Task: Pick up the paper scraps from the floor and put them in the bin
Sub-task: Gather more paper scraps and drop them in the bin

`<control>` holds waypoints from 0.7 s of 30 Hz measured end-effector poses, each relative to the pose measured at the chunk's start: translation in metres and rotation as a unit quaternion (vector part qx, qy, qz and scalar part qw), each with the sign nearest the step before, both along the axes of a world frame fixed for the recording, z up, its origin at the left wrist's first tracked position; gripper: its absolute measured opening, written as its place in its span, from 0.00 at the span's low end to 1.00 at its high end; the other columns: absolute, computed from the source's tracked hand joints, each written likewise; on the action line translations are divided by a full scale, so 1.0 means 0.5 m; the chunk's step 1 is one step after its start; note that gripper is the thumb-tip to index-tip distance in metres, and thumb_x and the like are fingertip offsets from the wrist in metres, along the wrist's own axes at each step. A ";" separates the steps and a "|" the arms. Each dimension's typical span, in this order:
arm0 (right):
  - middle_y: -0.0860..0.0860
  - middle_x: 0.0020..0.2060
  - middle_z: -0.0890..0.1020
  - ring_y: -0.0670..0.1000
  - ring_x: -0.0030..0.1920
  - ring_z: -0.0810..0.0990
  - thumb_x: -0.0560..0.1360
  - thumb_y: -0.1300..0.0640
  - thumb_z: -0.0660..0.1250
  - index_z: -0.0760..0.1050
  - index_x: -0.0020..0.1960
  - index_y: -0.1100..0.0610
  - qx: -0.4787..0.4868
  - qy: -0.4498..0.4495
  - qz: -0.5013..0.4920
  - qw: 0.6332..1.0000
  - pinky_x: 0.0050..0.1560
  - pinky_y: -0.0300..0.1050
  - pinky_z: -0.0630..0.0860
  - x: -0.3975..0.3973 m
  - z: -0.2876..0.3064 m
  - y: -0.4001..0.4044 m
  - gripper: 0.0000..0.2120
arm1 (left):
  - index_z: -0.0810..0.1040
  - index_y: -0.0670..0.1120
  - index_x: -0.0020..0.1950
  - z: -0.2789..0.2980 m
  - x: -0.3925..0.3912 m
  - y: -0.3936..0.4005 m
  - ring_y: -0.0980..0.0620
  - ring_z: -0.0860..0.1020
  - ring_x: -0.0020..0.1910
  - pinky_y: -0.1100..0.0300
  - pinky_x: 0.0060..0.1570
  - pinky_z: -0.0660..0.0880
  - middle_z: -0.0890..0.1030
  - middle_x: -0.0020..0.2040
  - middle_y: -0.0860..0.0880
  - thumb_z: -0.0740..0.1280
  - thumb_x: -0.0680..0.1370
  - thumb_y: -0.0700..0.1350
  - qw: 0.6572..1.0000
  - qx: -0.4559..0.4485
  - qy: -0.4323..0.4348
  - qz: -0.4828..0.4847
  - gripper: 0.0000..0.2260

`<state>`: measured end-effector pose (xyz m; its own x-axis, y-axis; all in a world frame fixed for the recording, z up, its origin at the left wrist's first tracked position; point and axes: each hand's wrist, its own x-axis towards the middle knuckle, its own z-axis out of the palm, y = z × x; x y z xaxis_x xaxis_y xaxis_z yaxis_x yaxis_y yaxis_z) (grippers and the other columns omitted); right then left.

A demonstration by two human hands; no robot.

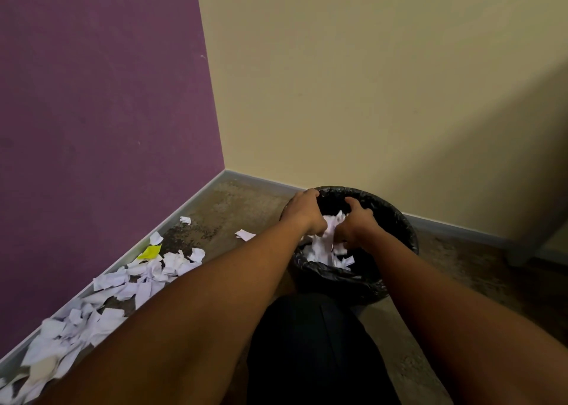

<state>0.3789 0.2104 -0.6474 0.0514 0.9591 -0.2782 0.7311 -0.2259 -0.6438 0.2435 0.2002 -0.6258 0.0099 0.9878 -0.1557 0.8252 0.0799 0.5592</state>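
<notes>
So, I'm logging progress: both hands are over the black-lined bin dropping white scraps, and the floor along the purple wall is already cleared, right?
Not cleared. The head view shows many white paper scraps and one yellow scrap along the purple wall. The rest holds.

No readable text or labels anywhere

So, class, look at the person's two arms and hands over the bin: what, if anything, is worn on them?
Nothing shows on them. Both forearms are bare right up to the frame edge, with no sleeves in view. The left hand and the right hand carry no gloves, and no watch, ring or bracelet can be seen on the wrists or fingers. Dark clothing covers the person's knee below the arms.
</notes>
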 end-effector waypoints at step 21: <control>0.59 0.61 0.79 0.58 0.62 0.77 0.70 0.58 0.71 0.66 0.72 0.61 0.097 -0.008 0.167 0.981 0.57 0.50 0.76 -0.310 0.049 -0.088 0.32 | 0.72 0.52 0.69 -0.021 -0.271 -0.136 0.47 0.75 0.65 0.51 0.59 0.76 0.75 0.69 0.50 0.72 0.72 0.43 0.981 0.103 -0.012 0.164 0.26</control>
<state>0.2238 0.1666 -0.6230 -0.2722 0.9579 -0.0913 0.7535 0.1531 -0.6394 0.1081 0.1323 -0.6364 -0.3124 0.9489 0.0434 0.7608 0.2227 0.6096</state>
